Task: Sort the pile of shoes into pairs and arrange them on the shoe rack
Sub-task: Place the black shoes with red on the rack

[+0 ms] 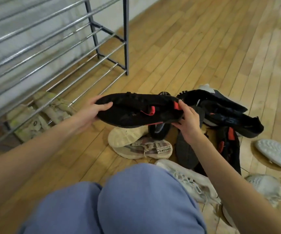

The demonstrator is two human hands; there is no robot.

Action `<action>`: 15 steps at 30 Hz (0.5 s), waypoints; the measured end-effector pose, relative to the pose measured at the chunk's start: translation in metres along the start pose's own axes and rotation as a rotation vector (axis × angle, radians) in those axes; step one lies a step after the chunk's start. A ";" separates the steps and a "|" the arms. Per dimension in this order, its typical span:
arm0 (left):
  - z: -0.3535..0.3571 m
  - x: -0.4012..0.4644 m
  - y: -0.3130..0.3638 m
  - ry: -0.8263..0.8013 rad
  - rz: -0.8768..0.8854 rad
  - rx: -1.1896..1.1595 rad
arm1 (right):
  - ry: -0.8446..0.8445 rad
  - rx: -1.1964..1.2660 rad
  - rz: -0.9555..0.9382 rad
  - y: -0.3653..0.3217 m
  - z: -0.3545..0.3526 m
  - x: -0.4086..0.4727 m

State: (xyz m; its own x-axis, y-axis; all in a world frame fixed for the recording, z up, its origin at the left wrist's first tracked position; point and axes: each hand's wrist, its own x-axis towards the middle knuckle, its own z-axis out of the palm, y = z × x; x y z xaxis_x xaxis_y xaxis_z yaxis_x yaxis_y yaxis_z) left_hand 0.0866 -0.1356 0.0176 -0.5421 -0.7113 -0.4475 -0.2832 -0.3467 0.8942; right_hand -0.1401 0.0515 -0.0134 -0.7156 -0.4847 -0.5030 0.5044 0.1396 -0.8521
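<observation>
fingers point(102, 105) of the left hand point(92, 112) wrapping toes, right hand point(187, 120) pinching heels | black shoes point(136, 110) hovering just right of shoe rack point(51, 53) | likely light, soft knit; gripping soles is steadier

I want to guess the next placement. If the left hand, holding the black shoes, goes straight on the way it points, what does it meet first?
Probably the shoe rack: the left hand points up and left toward its lower chrome bars. Depth is unclear.
</observation>
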 end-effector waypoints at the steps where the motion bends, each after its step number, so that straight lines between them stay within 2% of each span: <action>1: 0.002 0.002 0.002 0.019 -0.008 -0.029 | -0.023 -0.004 0.018 0.001 -0.003 0.000; 6: 0.031 0.019 0.013 0.077 -0.047 -0.277 | -0.213 0.116 0.276 0.011 -0.015 0.000; 8: 0.043 0.026 0.016 0.089 -0.051 -0.310 | -0.272 0.118 0.314 0.011 -0.021 0.002; 12: 0.072 0.025 0.020 0.017 -0.069 -0.323 | -0.289 0.200 0.308 0.011 -0.033 -0.001; 15: 0.104 0.016 0.018 -0.079 -0.157 -0.113 | -0.299 0.314 0.335 0.014 -0.041 -0.009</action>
State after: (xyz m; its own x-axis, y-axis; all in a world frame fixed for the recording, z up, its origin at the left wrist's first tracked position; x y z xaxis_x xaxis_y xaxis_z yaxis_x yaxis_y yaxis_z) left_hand -0.0096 -0.0897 0.0250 -0.5597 -0.5944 -0.5774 -0.2813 -0.5191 0.8071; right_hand -0.1465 0.0931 -0.0270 -0.3456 -0.6883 -0.6378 0.8338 0.0866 -0.5453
